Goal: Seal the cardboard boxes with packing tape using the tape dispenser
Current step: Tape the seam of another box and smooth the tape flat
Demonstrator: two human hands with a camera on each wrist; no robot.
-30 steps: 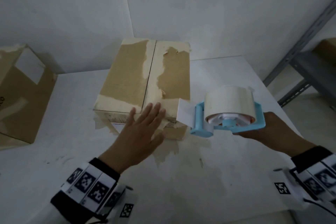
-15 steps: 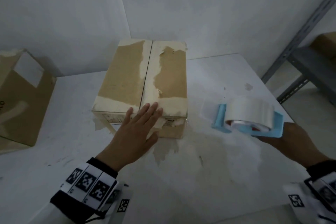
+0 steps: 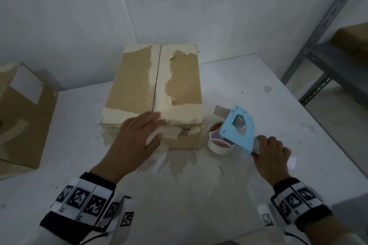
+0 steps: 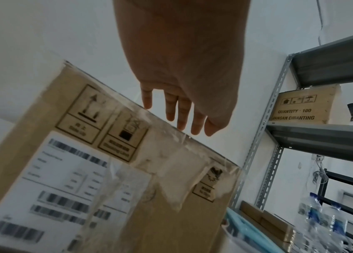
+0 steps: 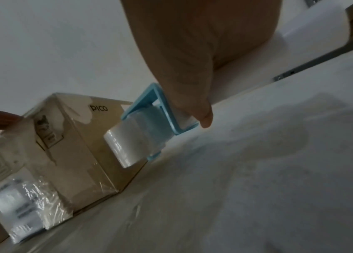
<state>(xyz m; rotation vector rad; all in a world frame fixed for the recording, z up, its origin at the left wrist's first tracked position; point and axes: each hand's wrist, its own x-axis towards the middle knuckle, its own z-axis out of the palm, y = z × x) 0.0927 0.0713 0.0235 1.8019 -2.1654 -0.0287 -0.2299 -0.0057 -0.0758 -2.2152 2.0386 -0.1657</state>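
Note:
A worn cardboard box [image 3: 137,77] with a centre seam stands on the white table [image 3: 199,195]. My left hand [image 3: 135,141] lies flat on its near top edge, fingers straight, thumb down the front face. In the left wrist view the fingertips [image 4: 182,123] reach over the taped edge of the box [image 4: 84,179]. My right hand [image 3: 271,155] grips the handle of the blue tape dispenser [image 3: 239,125], low beside the box's near right corner. Its white tape roll [image 3: 218,145] faces the box, and a loose tape end [image 3: 220,110] sticks out behind. The right wrist view shows the dispenser [image 5: 149,109], its roll [image 5: 125,147] and the box [image 5: 78,147].
A second cardboard box [image 3: 20,121] lies at the table's left. A grey metal shelf [image 3: 326,63] stands to the right, holding a printed box [image 4: 305,104]. Plastic bottles [image 4: 322,224] are low on the right. Walls close off the back.
My right hand has lowered the dispenser, turned it over and brought it close to the box's near right corner. My left hand has slid further onto the box's top edge.

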